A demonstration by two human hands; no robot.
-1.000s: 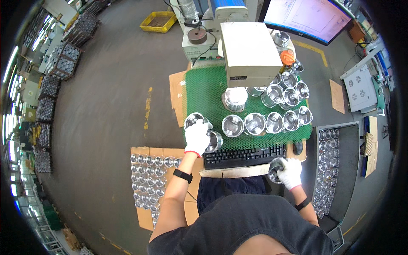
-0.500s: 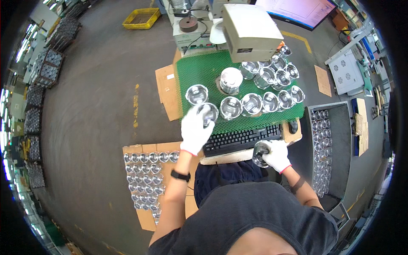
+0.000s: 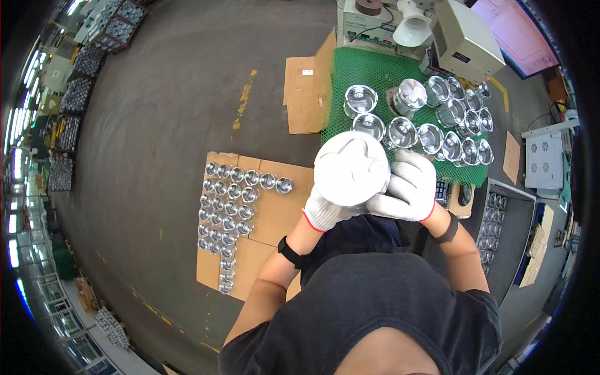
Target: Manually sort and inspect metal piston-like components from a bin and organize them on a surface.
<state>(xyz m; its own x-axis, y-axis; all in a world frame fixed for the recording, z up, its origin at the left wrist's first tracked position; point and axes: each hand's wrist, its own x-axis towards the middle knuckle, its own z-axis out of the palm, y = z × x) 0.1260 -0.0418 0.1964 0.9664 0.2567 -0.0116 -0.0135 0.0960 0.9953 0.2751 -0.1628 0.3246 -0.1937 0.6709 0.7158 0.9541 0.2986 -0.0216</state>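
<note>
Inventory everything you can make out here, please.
Held metal piece: one, silvery white, centre.
Mat: one, green, upper right.
Cardboard: several pieces, brown, mostly left.
Bin: one, grey, right.
Other metal pieces: dozens, silver, on mat, cardboard, in bin.
Box: one, beige, top right.
Monitor: one, black frame, top right.
Mouse: one, black, below mat.
Wristbands: two, dark, wrists.
Left hand: one, white glove, holding piece.
Right hand: one, white glove, piece's right side.

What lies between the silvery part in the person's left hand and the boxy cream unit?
In the head view, other shiny metal parts stand on the green mat between the held silvery part and the cream unit.
</note>
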